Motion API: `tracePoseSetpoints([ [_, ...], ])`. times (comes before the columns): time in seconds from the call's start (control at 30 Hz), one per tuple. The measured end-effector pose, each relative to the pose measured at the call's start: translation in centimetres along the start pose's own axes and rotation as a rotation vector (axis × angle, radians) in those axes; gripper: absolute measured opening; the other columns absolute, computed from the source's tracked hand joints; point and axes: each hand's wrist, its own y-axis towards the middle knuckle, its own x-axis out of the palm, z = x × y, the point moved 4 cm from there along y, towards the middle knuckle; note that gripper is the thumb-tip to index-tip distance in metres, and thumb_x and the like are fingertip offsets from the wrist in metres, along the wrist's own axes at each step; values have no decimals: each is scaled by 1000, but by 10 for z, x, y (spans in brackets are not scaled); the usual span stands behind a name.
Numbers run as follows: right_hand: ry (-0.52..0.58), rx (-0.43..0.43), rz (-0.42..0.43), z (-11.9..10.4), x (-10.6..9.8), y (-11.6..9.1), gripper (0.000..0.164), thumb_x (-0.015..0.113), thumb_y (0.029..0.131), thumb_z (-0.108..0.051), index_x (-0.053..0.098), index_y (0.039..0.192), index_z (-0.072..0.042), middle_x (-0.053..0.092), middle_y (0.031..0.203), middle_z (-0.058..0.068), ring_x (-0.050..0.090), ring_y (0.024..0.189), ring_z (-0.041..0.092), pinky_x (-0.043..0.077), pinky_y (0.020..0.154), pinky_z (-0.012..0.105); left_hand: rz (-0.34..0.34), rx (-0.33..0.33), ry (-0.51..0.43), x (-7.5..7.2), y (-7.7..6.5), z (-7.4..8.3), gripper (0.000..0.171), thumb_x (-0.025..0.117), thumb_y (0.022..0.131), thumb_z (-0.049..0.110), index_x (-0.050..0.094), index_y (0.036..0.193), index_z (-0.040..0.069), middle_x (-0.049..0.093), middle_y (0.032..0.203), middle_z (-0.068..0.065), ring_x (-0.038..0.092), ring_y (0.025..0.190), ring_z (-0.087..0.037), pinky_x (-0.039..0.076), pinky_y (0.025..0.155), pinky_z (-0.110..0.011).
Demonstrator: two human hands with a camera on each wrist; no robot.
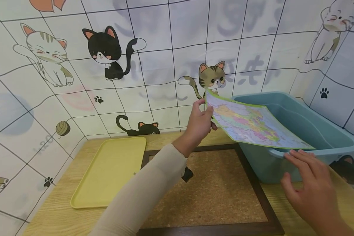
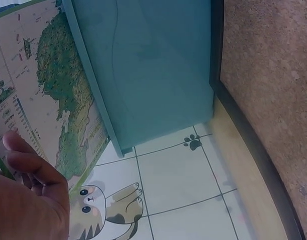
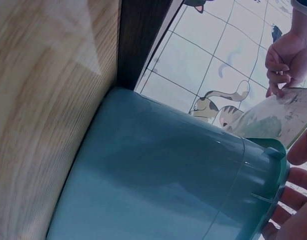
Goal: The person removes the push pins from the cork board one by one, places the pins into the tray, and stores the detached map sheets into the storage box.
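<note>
My left hand (image 1: 198, 124) pinches the left edge of a map sheet (image 1: 245, 122), thumb on top. The map has a green border and is tilted over the near left part of a blue plastic bin (image 1: 261, 165). Its underside carries another printed map (image 2: 68, 95), seen in the left wrist view. My right hand (image 1: 315, 186) is at the bin's near rim, below the map's right corner, with its fingers extended. In the right wrist view the fingertips (image 3: 294, 197) lie against or just beside the rim; whether they also touch the map cannot be told.
A cork board (image 1: 221, 190) with a dark wooden frame lies left of the bin on the wooden table (image 1: 51, 213). Partly behind my left sleeve is a small black object (image 1: 187, 174) on the cork. A yellow tray (image 1: 109, 170) lies farther left. Behind stands a cat-patterned wall (image 1: 156, 72).
</note>
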Motion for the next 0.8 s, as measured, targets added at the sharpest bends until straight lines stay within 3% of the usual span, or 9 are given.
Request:
tracePoseSetpoints([
  [0.33, 2, 15, -8, 0, -1, 0, 55, 42, 97, -36, 66, 116, 10, 62, 118, 30, 50, 131, 38, 26, 122, 33, -17, 17, 41, 19, 9, -1, 44, 46, 108, 26, 31, 148, 21, 68, 86, -6, 58, 53, -18, 33, 47, -26],
  [0.8, -2, 11, -21, -1, -2, 1, 58, 40, 99, -40, 66, 116, 9, 62, 118, 29, 51, 128, 40, 25, 122, 33, -27, 24, 89, 38, 16, -3, 44, 48, 107, 27, 34, 148, 20, 70, 94, -9, 60, 55, -21, 38, 55, -29],
])
